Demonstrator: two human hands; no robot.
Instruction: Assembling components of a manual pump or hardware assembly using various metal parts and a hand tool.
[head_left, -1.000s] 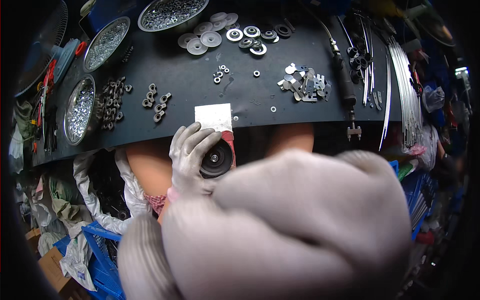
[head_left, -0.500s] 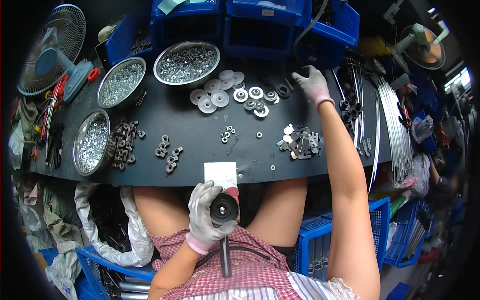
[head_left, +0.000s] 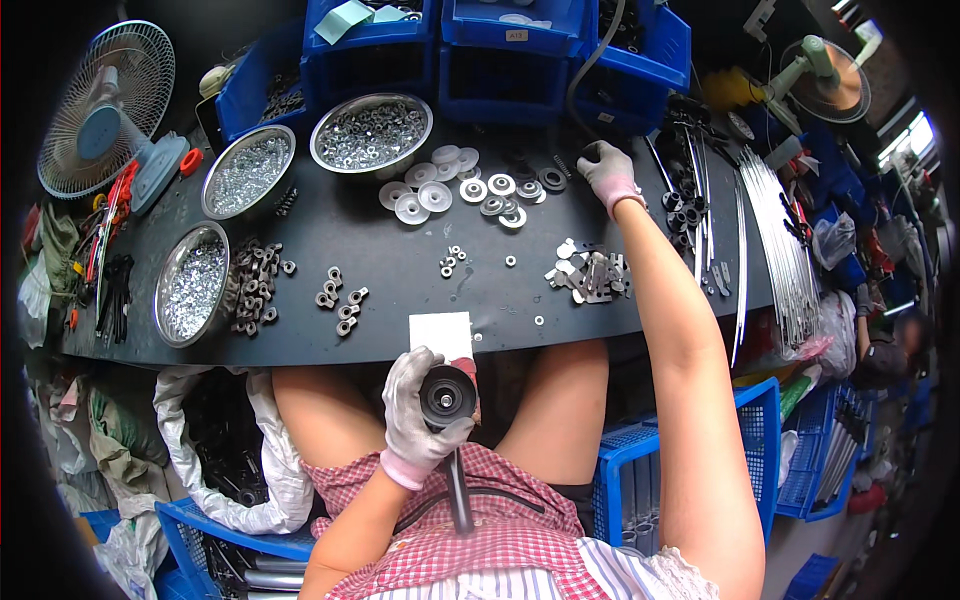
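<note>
In front of my lap, my gloved left hand is wrapped round a black round part with a bright metal centre. A dark metal tube runs from under it toward my body. Just beyond that hand, a white square plate sits at the table's front edge, with something red below it. My gloved right hand reaches far across the table, its fingers curled together near the blue bins; what they hold, if anything, is hidden. A small coil spring and black rings lie to its left.
Metal bowls of small hardware stand at the left and back. White and grey discs, dark metal joints and flat plates lie in piles on the black table. Long rods lie right; blue bins line the back.
My right hand's fingers have gone from spread to curled together, at about the same place. The left hand still holds the black round part. The whole view has shifted slightly.
</note>
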